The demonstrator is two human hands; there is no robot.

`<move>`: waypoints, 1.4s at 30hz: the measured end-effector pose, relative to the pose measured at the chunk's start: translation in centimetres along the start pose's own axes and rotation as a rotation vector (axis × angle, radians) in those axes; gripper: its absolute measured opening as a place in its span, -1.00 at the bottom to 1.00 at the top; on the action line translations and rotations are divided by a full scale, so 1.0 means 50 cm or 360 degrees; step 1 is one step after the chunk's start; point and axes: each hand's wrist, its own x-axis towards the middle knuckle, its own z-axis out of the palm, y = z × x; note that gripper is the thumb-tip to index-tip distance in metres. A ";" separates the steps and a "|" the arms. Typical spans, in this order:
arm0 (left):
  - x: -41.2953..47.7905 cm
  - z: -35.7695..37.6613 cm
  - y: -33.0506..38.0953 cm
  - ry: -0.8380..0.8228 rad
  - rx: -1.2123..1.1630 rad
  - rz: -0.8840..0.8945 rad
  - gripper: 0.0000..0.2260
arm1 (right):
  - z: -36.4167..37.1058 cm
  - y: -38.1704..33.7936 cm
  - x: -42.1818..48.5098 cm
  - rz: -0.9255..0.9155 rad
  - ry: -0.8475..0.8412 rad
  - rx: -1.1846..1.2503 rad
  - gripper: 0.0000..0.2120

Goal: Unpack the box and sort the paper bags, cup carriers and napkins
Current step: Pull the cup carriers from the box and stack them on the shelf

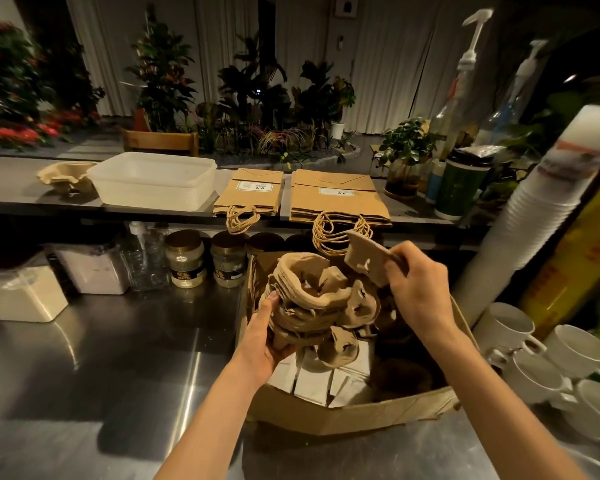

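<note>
Over the box (361, 415), the left hand (265, 341) grips the carrier stack (309, 303) and the right hand (420, 289) pinches one carrier (366, 258). It looks like light, crushable pulp, best supported underneath.

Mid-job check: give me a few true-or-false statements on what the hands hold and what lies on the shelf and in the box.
1. The left hand grips a stack of cup carriers above the box. True.
2. The right hand holds nothing. False: it pinches a single cup carrier.
3. Paper bags lie in two piles on the shelf. True.
4. The plastic tub stands to the right of the paper bags. False: it stands to their left.
5. White packs lie in the box. True.
</note>
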 end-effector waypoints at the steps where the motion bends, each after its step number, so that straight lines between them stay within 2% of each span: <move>1: -0.002 0.001 0.000 -0.0013 0.0016 -0.0002 -0.62 | -0.002 -0.018 0.000 -0.0111 0.0045 -0.0054 -0.90; 4: -0.012 0.004 0.003 -0.0080 0.0082 0.0024 -0.64 | 0.006 -0.061 -0.003 -0.0372 0.0082 -0.0131 -0.87; 8: -0.016 0.002 0.000 -0.0147 0.0166 0.0077 -0.53 | 0.053 -0.087 -0.024 -0.0496 -0.0172 -0.0194 -0.91; 11: -0.012 -0.005 -0.004 -0.0150 0.0206 0.0094 -0.46 | 0.096 -0.091 -0.046 -0.0451 -0.0475 -0.0116 -0.84; 15: -0.006 -0.009 -0.006 -0.0176 0.0190 0.0102 -0.57 | 0.107 -0.086 -0.045 -0.0336 -0.0766 -0.0111 -0.66; 18: -0.003 -0.010 -0.005 -0.0197 0.0205 0.0074 -0.47 | 0.086 -0.092 -0.037 -0.0209 -0.1053 0.0034 -0.57; 20: 0.001 -0.011 -0.007 -0.0215 0.0215 0.0070 -0.26 | 0.069 -0.095 -0.036 -0.0175 -0.1041 0.0118 -0.53; 21: 0.005 -0.011 -0.008 -0.0230 0.0207 0.0070 -0.18 | 0.060 -0.096 -0.037 -0.0185 -0.0931 0.0153 -0.55; 23: 0.010 -0.013 -0.005 -0.0265 0.0131 0.0073 -0.17 | 0.044 -0.097 -0.035 -0.0162 -0.0542 0.0259 -0.66; 25: 0.011 -0.013 0.004 -0.0290 -0.0006 0.0012 -0.27 | 0.034 -0.089 -0.018 0.0026 -0.0241 0.0355 -0.71; 26: 0.010 -0.012 0.010 -0.0309 -0.0065 -0.0035 -0.32 | 0.033 -0.083 -0.007 0.0193 -0.0210 0.0394 -0.65; 27: 0.007 -0.012 0.015 -0.0311 -0.0104 -0.0077 -0.36 | 0.036 -0.075 0.001 0.0397 -0.0265 0.0443 -0.53; 29: -0.004 -0.012 0.032 -0.0362 -0.0128 -0.0101 -0.41 | 0.042 -0.066 0.004 0.0795 -0.0547 0.0618 -0.35; 31: -0.018 -0.011 0.055 -0.0440 -0.0073 -0.0074 -0.46 | 0.048 -0.071 -0.009 0.1030 -0.0845 0.0916 -0.32; 33: -0.027 -0.017 0.076 -0.0500 -0.0041 -0.0065 -0.48 | 0.058 -0.081 -0.020 0.1144 -0.1004 0.1224 -0.45; 35: -0.036 -0.029 0.093 -0.0507 -0.0026 -0.0077 -0.47 | 0.073 -0.090 -0.021 0.1185 -0.1052 0.1322 -0.51; 40: -0.053 -0.057 0.120 -0.0473 0.0017 -0.0111 -0.45 | 0.112 -0.105 -0.003 0.1266 -0.1246 0.1481 -0.24; 42: -0.064 -0.062 0.130 -0.0437 0.0041 -0.0084 -0.45 | 0.126 -0.112 -0.005 0.1326 -0.1332 0.1564 -0.22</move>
